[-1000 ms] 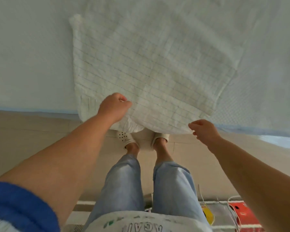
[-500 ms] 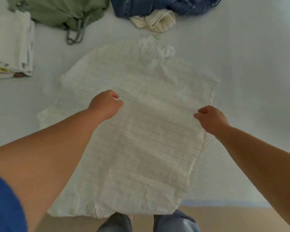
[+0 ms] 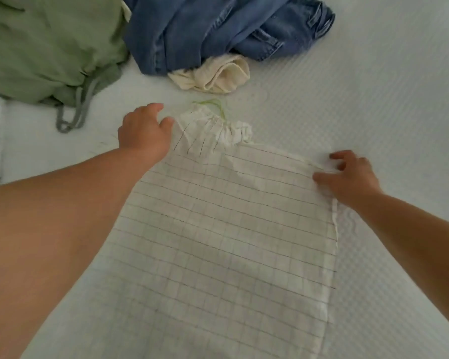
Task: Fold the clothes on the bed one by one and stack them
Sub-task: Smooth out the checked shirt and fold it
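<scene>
White checked cotton, thin dark grid lines: the checked garment (image 3: 218, 229) now lies folded on the bed (image 3: 373, 99), its lifted hem brought up near the gathered waistband (image 3: 218, 128). A second ago I had that hem at the bed's near edge, hanging over the floor; half a second ago it was mid-carry. So the first lengthwise fold looks laid, and the piece reads about half its length.

Left hand (image 3: 144, 133) sits at the top left corner beside the waistband, fingers (image 3: 153, 108) loosely curled; whether they pinch cloth I cannot tell. Right hand (image 3: 347, 177) is at the top right corner, fingers bent and pinching the edge.

The cloth is light and a bit crumpled near the waistband; a green thread (image 3: 213, 104) loops out of it. Right edge looks roughly aligned, left edge hidden under my forearm.

Beyond it, still unfolded: green garment (image 3: 49, 47), blue jeans (image 3: 218, 29), cream piece (image 3: 215, 76). Plenty of the task remains.
</scene>
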Tool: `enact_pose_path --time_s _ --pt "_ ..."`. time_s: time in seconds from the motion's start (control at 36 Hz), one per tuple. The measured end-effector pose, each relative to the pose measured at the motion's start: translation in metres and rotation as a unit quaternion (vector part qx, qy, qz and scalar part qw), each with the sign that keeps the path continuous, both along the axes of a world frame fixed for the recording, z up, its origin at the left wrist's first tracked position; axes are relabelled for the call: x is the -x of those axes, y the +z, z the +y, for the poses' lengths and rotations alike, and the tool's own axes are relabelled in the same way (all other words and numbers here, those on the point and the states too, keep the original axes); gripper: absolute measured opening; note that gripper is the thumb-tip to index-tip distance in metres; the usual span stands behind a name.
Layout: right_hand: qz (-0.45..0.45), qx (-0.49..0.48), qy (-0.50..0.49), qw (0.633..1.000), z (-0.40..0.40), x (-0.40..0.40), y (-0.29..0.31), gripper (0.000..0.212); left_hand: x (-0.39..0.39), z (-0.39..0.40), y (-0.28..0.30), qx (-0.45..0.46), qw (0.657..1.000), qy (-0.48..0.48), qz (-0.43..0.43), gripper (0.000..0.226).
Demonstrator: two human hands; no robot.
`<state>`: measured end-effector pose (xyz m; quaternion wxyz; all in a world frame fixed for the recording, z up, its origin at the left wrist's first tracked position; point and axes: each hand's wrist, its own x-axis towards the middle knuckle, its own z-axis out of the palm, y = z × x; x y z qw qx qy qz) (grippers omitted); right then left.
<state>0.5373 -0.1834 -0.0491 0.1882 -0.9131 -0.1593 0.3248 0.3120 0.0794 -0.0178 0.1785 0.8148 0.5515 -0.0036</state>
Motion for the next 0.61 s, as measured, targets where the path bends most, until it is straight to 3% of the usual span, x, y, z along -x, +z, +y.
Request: enact_pose_path --time_s 0.17,0.31,0.44,0.56,0.61 --pt "0.031 -0.002 -0.001 1.000 0.002 -0.007 -0.015 0.017 -0.008 0.034 -0.025 0.150 0.987 0.032 0.053 0.073" --pt "0.021 0.019 0.023 0.999 0.007 -0.002 -0.006 0.013 -0.011 0.043 -0.027 0.082 0.986 -0.019 0.141 0.090" --pt "-0.006 0.029 0.058 0.998 0.009 0.015 0.005 0.008 -0.015 0.052 -0.022 0.168 0.976 -0.037 0.134 0.060" --pt "-0.004 0.018 0.038 0.999 0.011 0.013 0.016 0.009 -0.013 0.068 -0.010 0.233 0.971 0.047 -0.001 0.063" --pt "-0.008 0.014 0.020 1.000 0.010 0.005 0.021 0.012 -0.010 0.081 0.002 0.190 0.980 0.047 -0.036 0.040"
